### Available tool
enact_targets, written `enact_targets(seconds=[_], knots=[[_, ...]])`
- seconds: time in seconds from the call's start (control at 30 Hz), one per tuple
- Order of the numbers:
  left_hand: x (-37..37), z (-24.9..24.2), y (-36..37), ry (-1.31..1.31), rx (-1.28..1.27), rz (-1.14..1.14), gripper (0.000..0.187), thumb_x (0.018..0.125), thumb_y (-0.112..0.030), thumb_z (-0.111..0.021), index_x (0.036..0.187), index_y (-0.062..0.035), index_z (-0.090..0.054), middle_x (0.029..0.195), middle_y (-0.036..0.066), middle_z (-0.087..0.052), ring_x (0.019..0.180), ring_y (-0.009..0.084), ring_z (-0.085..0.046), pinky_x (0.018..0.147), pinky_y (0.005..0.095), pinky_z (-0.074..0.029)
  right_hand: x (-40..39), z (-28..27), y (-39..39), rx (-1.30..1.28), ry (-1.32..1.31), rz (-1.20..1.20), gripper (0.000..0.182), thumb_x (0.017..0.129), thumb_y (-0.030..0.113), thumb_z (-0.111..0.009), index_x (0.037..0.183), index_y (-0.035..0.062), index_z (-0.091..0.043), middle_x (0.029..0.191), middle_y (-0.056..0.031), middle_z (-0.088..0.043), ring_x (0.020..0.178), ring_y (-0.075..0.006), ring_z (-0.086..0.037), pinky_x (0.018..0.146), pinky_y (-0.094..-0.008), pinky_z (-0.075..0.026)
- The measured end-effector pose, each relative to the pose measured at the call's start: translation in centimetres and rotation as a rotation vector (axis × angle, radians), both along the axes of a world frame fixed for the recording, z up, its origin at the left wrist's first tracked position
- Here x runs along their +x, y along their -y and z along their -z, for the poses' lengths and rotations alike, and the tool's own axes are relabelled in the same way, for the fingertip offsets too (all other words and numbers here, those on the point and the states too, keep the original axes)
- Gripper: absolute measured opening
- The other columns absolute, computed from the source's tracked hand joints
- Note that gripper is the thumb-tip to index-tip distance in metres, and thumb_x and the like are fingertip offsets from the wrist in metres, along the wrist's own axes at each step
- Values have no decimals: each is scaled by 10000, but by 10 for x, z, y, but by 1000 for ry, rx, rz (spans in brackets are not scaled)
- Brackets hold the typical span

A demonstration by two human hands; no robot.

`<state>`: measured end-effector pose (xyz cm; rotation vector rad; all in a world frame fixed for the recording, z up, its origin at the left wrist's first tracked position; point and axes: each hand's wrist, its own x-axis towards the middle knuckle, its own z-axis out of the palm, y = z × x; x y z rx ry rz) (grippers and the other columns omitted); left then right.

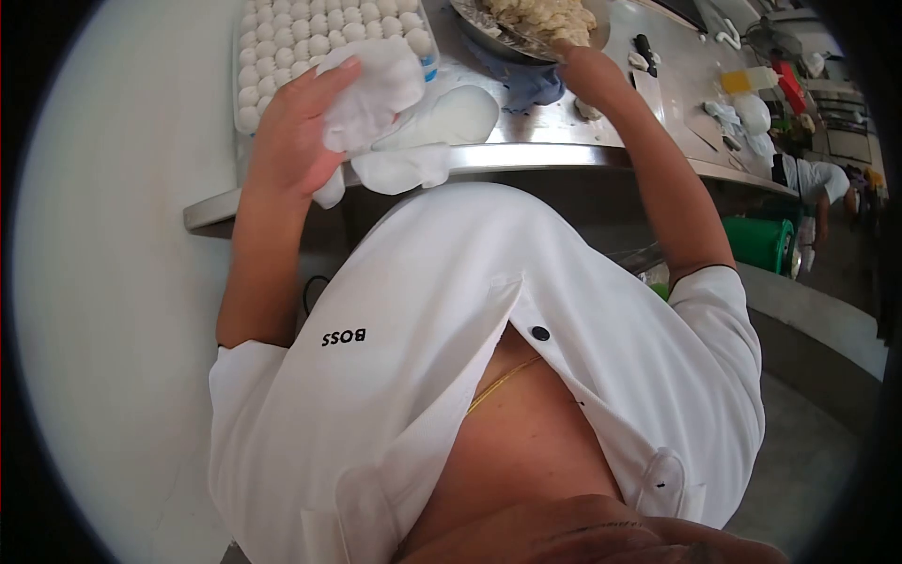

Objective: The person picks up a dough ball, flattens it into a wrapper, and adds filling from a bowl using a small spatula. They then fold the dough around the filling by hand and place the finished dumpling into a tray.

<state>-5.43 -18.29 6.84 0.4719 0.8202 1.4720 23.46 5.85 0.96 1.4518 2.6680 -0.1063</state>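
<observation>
My left hand [296,127] holds a soft white sheet [376,89], its thumb on top, beside a tray of small white round pieces [324,28]. More white sheets [404,169] lie below it over the table's front edge, next to a pale oval piece [460,115]. My right hand [594,75] is closed at the near rim of a metal bowl [479,38], around the end of what looks like a thin tool [526,42]. The tool reaches into a pale, lumpy mixture [550,19]. A blue cloth [534,86] lies under the bowl.
On the metal table [611,132], a knife [648,91] lies right of my right hand. Farther right are a yellow bottle [750,80], a red object [789,86] and scissors [735,160]. A green container [759,244] stands beyond the edge. Another person [816,179] is at far right.
</observation>
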Motion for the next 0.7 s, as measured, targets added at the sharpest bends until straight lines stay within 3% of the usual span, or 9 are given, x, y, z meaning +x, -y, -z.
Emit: enact_targets(seconds=[0.07,0.13,0.27,0.4,0.47,0.57,0.7], knots=[[6,-7,3,-81,0,-38,336,977,-178,-589,1211,64,-591,1142,114,-669,1016,237,-662,916,386,-540,-11,0,6,-18,56,-113,265,873,89,-493,1074,54,-661,1013,-204,-704,951,-377,-687,801,-481,-549],[10,-9,2,-308,-84,-123,350,975,-197,-602,1204,68,-608,1133,101,-675,1015,199,-653,885,346,-537,-13,-15,17,9,39,-149,259,871,80,-488,1051,47,-671,992,-208,-705,939,-375,-690,787,-475,-555],[18,-14,-2,-421,-119,-147,346,971,-210,-613,1190,58,-631,1123,88,-682,1023,170,-641,888,305,-516,-19,-33,23,71,-77,-125,236,851,70,-514,991,28,-700,930,-216,-705,927,-372,-694,772,-474,-560],[37,-21,-15,-562,-102,-153,361,976,-234,-610,1198,49,-637,1110,68,-683,1014,130,-618,910,269,-478,-15,2,-21,78,-101,-196,231,830,43,-523,968,16,-706,924,-225,-705,913,-372,-698,767,-468,-560],[46,-32,-19,-652,-117,-171,368,978,-242,-609,1201,49,-637,1106,61,-682,1007,118,-611,915,257,-466,-18,5,-34,-91,-42,-200,322,882,77,-514,1154,68,-685,986,-221,-696,952,-384,-673,836,-463,-526],[52,-34,-26,-797,-139,-166,373,974,-257,-617,1186,48,-649,1090,56,-686,1001,106,-605,892,247,-467,-11,0,-36,-145,-129,-210,312,897,88,-510,1151,76,-691,975,-233,-691,931,-393,-672,826,-468,-521],[46,-25,-45,-875,-180,-141,372,953,-318,-637,1125,8,-684,950,25,-676,846,94,-576,747,240,-445,-1,-32,-20,-308,-160,-116,317,897,92,-502,1151,83,-691,961,-237,-688,924,-399,-668,826,-473,-521]])
